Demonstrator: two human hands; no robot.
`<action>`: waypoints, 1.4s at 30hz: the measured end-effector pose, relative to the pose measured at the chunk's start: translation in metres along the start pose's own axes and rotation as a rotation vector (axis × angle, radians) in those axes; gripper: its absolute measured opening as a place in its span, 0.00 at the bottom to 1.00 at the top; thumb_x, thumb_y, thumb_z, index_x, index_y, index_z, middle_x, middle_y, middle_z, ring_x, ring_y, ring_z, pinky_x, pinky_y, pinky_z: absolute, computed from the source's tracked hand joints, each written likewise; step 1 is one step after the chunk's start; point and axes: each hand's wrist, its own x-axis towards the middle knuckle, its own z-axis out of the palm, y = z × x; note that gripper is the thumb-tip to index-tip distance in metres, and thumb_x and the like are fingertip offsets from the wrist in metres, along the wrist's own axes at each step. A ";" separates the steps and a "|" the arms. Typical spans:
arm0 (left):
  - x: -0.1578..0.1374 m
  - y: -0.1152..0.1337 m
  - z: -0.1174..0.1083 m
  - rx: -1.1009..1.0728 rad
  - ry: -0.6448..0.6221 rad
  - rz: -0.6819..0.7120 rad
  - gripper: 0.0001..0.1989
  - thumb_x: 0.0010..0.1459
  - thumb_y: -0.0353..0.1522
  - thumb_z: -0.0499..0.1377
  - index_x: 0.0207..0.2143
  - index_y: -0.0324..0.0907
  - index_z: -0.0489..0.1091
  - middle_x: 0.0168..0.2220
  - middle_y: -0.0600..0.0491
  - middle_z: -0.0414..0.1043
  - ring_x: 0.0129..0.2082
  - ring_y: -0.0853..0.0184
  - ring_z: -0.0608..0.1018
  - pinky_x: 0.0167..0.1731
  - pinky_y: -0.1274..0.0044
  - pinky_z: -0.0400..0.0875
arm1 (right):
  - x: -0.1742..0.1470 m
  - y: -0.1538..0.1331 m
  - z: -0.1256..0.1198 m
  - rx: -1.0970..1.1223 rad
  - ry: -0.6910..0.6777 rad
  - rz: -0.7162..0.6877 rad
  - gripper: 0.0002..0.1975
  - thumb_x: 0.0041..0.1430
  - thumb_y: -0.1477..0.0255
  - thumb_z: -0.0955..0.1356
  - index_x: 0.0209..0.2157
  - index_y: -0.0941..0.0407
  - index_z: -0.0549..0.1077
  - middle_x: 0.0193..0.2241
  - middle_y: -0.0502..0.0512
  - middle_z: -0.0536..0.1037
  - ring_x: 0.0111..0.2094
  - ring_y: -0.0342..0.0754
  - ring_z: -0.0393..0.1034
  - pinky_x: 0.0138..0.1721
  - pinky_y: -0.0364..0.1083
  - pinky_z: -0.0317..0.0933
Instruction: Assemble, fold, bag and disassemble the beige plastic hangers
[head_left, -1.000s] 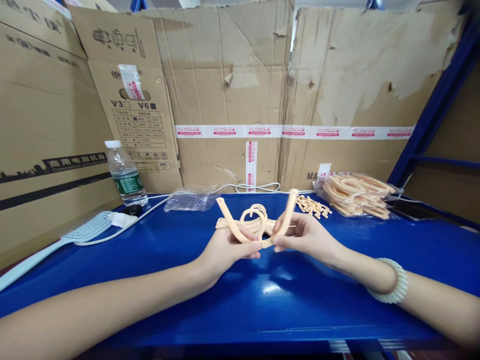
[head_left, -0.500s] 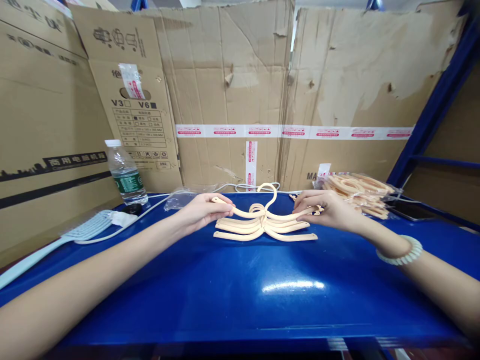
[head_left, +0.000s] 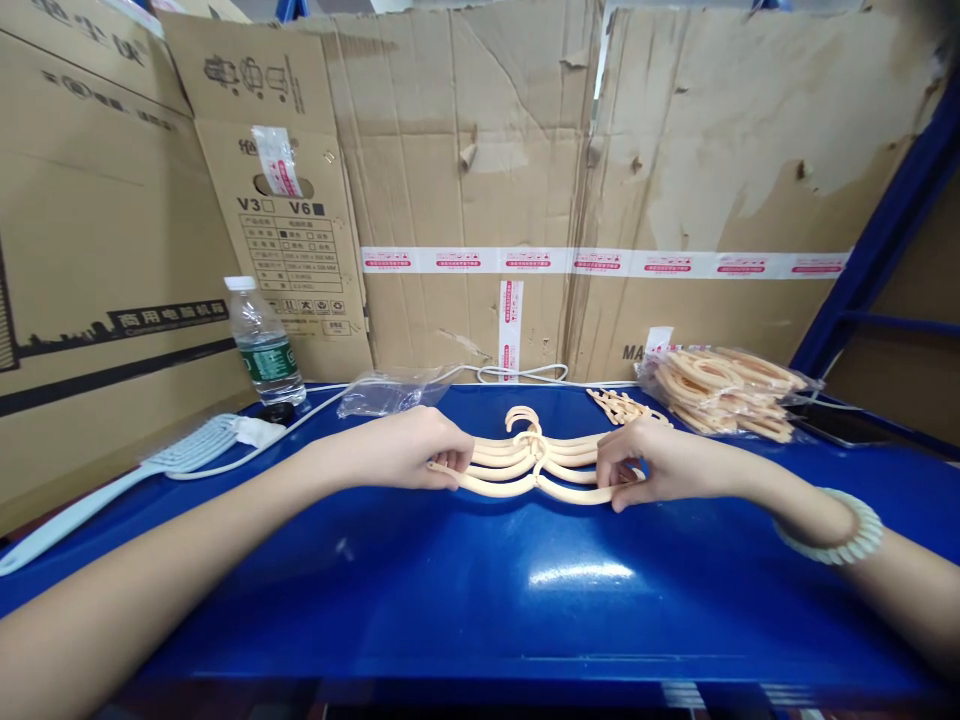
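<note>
On the left, some crumpled clear plastic [head_left: 386, 396] is lying on the blue worktop [head_left: 450, 600], beyond my left forearm; that forearm is slanting in from the lower corner, and my left hand [head_left: 420, 448], its back uppermost and fingers curled down, is grasping the left end of the front hanger [head_left: 576, 497]; in the middle, this hanger is showing two curved arms meeting at one joint, so I am judging it put together; it is sitting nearest me, just in front of the other hangers [head_left: 504, 462], whose arms are lining up one behind another and whose hooks [head_left: 523, 410] are curling at the back; these are looking finished too, though the overlap is preventing a count; my right hand [head_left: 637, 462] is mirroring the left, wrist arched, thumb and fingers pinching the hanger's right end; behind it, small loose pieces [head_left: 622, 407] are lying scattered; farther right, a packed bag of curved pieces [head_left: 724, 390] is resting, so plenty is apparently remaining unjoined.
</note>
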 end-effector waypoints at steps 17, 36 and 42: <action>0.005 0.005 0.012 0.158 -0.038 0.008 0.05 0.57 0.26 0.61 0.28 0.41 0.69 0.28 0.55 0.73 0.27 0.68 0.74 0.26 0.79 0.59 | 0.001 0.001 0.000 -0.092 0.000 0.037 0.04 0.56 0.76 0.70 0.28 0.59 0.76 0.27 0.52 0.74 0.26 0.44 0.67 0.28 0.41 0.60; 0.005 0.021 0.027 0.439 0.187 0.192 0.06 0.59 0.35 0.57 0.36 0.43 0.66 0.33 0.53 0.73 0.32 0.63 0.76 0.29 0.75 0.64 | -0.003 -0.009 -0.005 -0.198 0.040 0.087 0.08 0.49 0.76 0.76 0.28 0.59 0.74 0.25 0.47 0.71 0.24 0.42 0.63 0.25 0.40 0.54; 0.012 0.017 0.043 0.511 0.240 0.312 0.04 0.61 0.28 0.52 0.33 0.41 0.66 0.31 0.53 0.73 0.31 0.65 0.75 0.30 0.74 0.65 | -0.003 -0.005 -0.002 -0.194 0.024 0.142 0.06 0.53 0.74 0.74 0.28 0.59 0.74 0.24 0.48 0.73 0.23 0.42 0.65 0.25 0.40 0.56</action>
